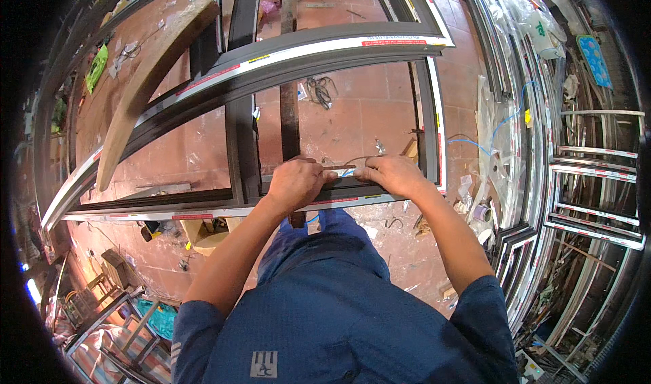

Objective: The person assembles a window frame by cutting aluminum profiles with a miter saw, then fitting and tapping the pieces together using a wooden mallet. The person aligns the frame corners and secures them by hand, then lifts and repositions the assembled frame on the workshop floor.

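Observation:
In front of my body lies a dark window frame [244,147] with white and red protective tape along its edges. Both of my hands are over its near rail. My left hand [298,183] is closed, with thumb and fingers pinched at one end of a small pale strip [346,172] with a bluish mark. At the strip's other end, my right hand [397,175] is closed in a similar pinch. The fingers partly hide the strip, so I cannot tell whether it is fixed to the rail. A dark thin piece shows just above it, between the hands.
A curved-looking wooden plank [152,79] lies across the frame's left side. A dark bar [289,119] passes beneath the frame. Long wrapped profiles [525,160] and more frames [597,194] line the right. Cable [319,91] and scraps litter the tiled floor [359,123].

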